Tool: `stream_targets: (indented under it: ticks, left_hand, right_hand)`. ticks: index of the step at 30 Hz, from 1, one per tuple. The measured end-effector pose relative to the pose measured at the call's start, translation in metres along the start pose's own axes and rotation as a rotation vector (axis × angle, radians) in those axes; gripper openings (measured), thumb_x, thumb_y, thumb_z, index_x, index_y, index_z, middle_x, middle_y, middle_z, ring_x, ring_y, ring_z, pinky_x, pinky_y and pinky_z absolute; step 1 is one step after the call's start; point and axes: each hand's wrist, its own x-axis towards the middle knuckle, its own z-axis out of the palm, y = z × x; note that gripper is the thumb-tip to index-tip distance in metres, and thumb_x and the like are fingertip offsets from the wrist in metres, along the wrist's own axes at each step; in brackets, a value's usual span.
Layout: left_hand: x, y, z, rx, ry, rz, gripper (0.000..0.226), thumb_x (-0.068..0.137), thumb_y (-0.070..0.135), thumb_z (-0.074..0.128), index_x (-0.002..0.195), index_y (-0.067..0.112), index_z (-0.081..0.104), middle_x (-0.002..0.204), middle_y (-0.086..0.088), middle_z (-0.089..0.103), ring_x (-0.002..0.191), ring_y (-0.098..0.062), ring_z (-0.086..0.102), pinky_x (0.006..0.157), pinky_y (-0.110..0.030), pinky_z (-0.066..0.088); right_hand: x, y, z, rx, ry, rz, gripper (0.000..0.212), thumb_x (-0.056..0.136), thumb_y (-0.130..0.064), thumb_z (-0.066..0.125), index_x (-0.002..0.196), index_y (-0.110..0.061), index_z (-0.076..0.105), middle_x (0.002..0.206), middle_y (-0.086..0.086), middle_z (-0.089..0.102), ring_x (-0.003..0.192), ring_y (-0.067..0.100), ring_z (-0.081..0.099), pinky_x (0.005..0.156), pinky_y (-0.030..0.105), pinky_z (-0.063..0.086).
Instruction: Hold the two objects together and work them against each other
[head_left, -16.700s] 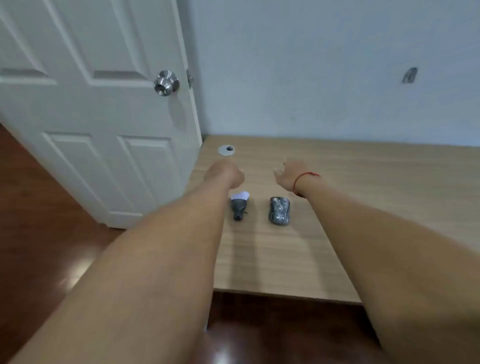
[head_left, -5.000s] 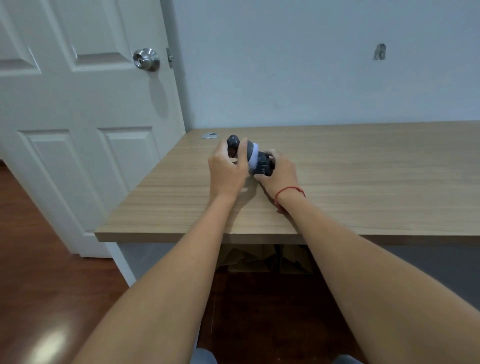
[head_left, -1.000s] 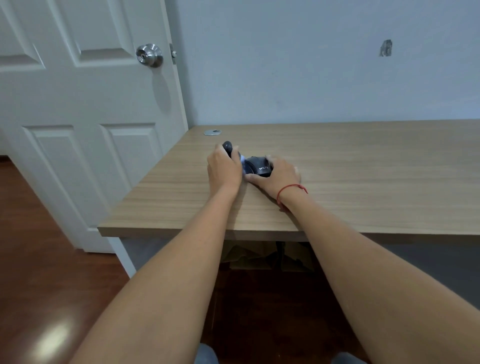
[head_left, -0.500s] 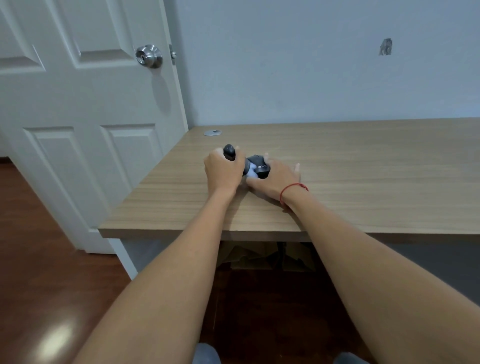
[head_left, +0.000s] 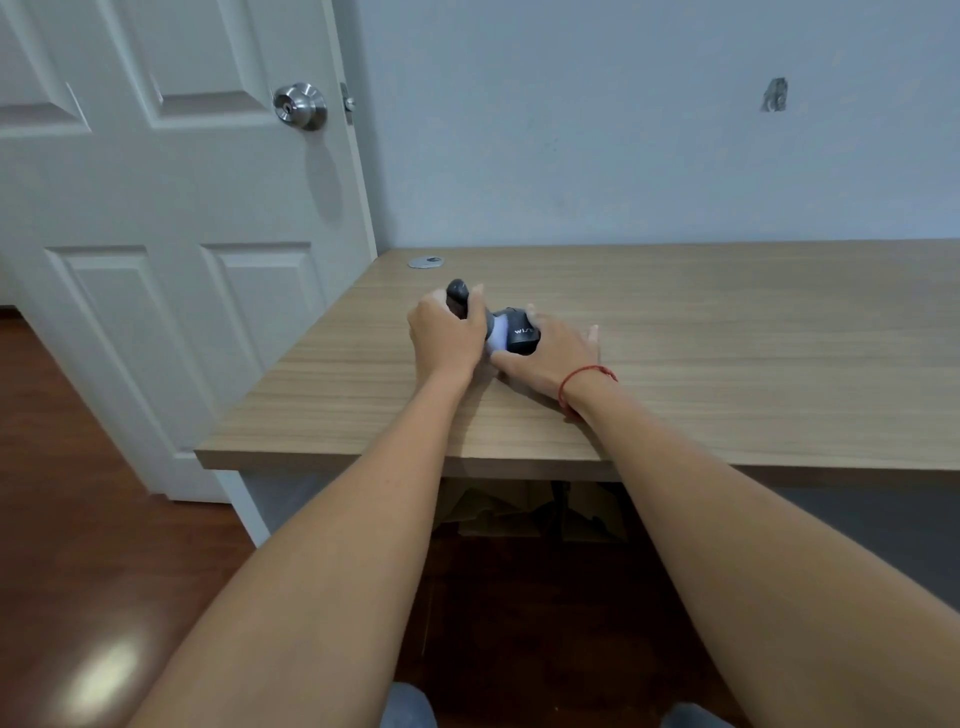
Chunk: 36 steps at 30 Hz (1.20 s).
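Dark grey plastic fills both of my hands at the near left part of the desk (head_left: 727, 332). My left hand (head_left: 448, 332) has its fingers curled round the handle (head_left: 459, 297) of a small device, whose rounded dark end sticks up above my knuckles. The device's pale lavender head (head_left: 498, 335) shows between my hands. My right hand (head_left: 553, 353) lies over the black mouse (head_left: 521, 336), thumb along its near side and the other fingers mostly straight, two tips showing past it; white lettering shows on the mouse's side. The lavender head presses right against the mouse.

Sixteen seconds back, the two items lay side by side and apart on the desk, with both hands hovering clenched above them. Five seconds back, both were held together, lifted a little. Since half a second ago the handle has tilted a touch further left and more of the lavender head is uncovered; the mouse sits in the same spot.

Counting: one device, one mouse, two hands, one red string bracelet (head_left: 584, 375) on my right wrist, one round grey grommet (head_left: 426, 262) at the desk's far left corner, one white door (head_left: 171, 218) with one steel knob (head_left: 300, 105), and one small dark mark (head_left: 775, 94) on the wall.
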Motion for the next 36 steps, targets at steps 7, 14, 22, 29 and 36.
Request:
stream_targets:
  ticks: [7,14,22,29,36]
  left_hand:
    - [-0.0005,-0.0013,0.0023,0.114,-0.001,-0.042,0.034,0.09,0.031,0.06,0.069,0.006,0.049,0.068,-0.009,0.057,0.067,-0.027,0.05,0.06,-0.03,0.035]
    - [0.0011,0.001,0.001,-0.085,0.011,0.027,0.039,0.089,0.027,0.062,0.06,0.009,0.045,0.053,0.002,0.05,0.055,-0.017,0.046,0.053,-0.024,0.032]
    - [-0.0006,0.0026,0.0016,-0.021,0.019,0.069,0.03,0.094,0.025,0.057,0.068,0.014,0.046,0.059,0.003,0.054,0.064,-0.021,0.048,0.062,-0.026,0.034]
    - [-0.0001,0.0014,0.0035,-0.033,0.013,0.046,0.028,0.096,0.029,0.053,0.09,0.002,0.056,0.075,-0.006,0.06,0.074,-0.022,0.051,0.067,-0.03,0.039]
    - [-0.0012,0.0019,0.002,0.006,0.024,0.025,0.032,0.093,0.031,0.058,0.086,0.0,0.059,0.081,-0.016,0.067,0.08,-0.032,0.059,0.067,-0.032,0.041]
  right_hand:
    - [0.0042,0.0008,0.0034,0.065,0.032,0.003,0.077,0.071,-0.061,0.052,0.136,-0.02,0.049,0.123,0.001,0.064,0.119,0.024,0.055,0.118,0.055,0.017]
    - [0.002,-0.002,0.0028,0.299,0.17,0.02,0.045,0.066,-0.052,0.073,0.098,-0.022,0.062,0.1,0.001,0.07,0.098,0.023,0.065,0.093,0.044,0.05]
    - [-0.0003,0.002,0.0004,0.335,0.146,0.003,0.042,0.061,-0.034,0.076,0.099,-0.016,0.069,0.09,0.004,0.071,0.087,0.025,0.067,0.065,0.029,0.048]
    - [-0.0005,0.0013,0.0013,0.318,0.136,-0.058,0.03,0.063,-0.031,0.075,0.087,-0.015,0.069,0.075,-0.001,0.065,0.068,0.016,0.057,0.053,0.022,0.039]
    - [0.0018,0.0038,0.0031,0.319,0.136,-0.052,0.03,0.064,-0.031,0.076,0.085,-0.011,0.069,0.074,0.003,0.065,0.066,0.016,0.056,0.051,0.021,0.037]
